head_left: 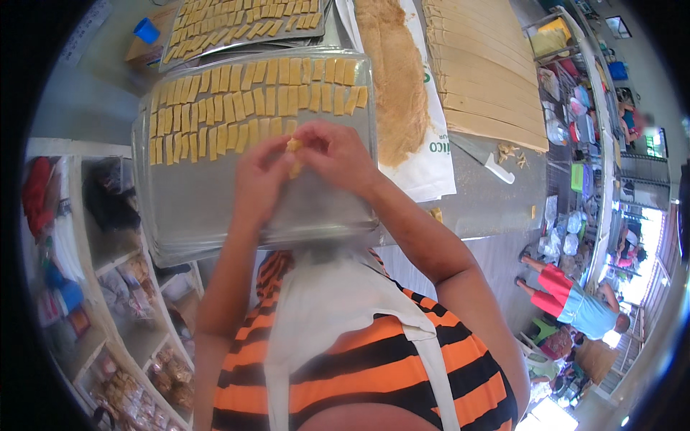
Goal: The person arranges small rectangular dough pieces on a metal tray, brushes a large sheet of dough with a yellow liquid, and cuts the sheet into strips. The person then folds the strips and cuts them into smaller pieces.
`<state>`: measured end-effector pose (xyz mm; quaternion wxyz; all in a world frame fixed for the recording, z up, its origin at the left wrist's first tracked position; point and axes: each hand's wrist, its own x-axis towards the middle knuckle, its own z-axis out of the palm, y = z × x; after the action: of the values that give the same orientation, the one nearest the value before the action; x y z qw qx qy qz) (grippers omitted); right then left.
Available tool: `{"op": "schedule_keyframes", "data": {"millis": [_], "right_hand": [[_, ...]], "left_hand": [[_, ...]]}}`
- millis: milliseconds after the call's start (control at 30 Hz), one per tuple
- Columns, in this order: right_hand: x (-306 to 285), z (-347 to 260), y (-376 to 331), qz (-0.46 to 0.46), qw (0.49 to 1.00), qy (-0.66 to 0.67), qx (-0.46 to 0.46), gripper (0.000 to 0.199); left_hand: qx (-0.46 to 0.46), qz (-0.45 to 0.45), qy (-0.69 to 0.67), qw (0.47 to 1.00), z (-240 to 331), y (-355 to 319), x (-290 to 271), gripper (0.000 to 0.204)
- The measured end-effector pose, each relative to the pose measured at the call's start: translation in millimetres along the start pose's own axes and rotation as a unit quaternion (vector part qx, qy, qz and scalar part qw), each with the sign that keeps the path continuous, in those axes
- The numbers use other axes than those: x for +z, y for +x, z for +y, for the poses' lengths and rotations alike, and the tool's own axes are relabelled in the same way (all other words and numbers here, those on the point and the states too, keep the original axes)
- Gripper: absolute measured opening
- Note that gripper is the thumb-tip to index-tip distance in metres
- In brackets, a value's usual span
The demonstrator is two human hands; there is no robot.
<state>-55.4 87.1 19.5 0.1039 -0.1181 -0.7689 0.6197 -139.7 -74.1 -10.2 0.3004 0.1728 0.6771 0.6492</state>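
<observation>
Knife (pixel 497 167) beside dough (pixel 489 72), right of tray (pixel 194 205)

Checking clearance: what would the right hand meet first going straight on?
Right hand: the small yellow dough piece at its tips, then likely the left hand; depth there is unclear.

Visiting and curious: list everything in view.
Trays: several, grey, centre
Strips: dozens, yellow, on trays
Piece: one, yellow, over trays
Cup: one, blue, upper left
Sheet: one, white, right of trays
Powder: one, brown, on sheet
Lined slab: one, tan, upper right
Knife: one, white handle, below slab
Table: one, grey, beneath
Shelves: many, whitish, both sides
Packets: many, mixed, on shelves
Bystanders: several, mixed clothes, right background
Apron: one, white, lower centre
Shirt: one, orange-black, beneath apron
Left hand: one, bare, pinching piece
Right hand: one, bare, pinching piece
</observation>
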Motion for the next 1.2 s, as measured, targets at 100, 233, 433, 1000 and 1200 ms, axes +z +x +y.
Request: {"op": "schedule_keyframes", "data": {"millis": [100, 233, 433, 1000, 1200], "right_hand": [[-16, 6, -5, -0.043, 0.998, 0.041, 0.028, 0.023], [-29, 20, 5, -0.074, 0.981, -0.176, -0.042, 0.025], [-14, 25, 30, 0.043, 0.928, -0.351, -0.12, 0.023], [38, -33, -30, 0.102, 0.984, -0.05, -0.138, 0.013], [-9, -20, -47, 0.064, 0.979, -0.185, 0.064, 0.017]], "left_hand": [[0.015, 0.057, 0.058, 0.997, -3, -6, 6, 0.026], [-0.013, 0.105, 0.004, 0.994, 4, -21, 0, 0.016], [-0.015, 0.078, -0.078, 0.994, 12, -29, -9, 0.015], [-0.046, -0.156, -0.125, 0.979, 11, 15, -61, 0.01], [0.133, -0.114, 0.157, 0.972, 22, 55, -47, 0.024]]}}
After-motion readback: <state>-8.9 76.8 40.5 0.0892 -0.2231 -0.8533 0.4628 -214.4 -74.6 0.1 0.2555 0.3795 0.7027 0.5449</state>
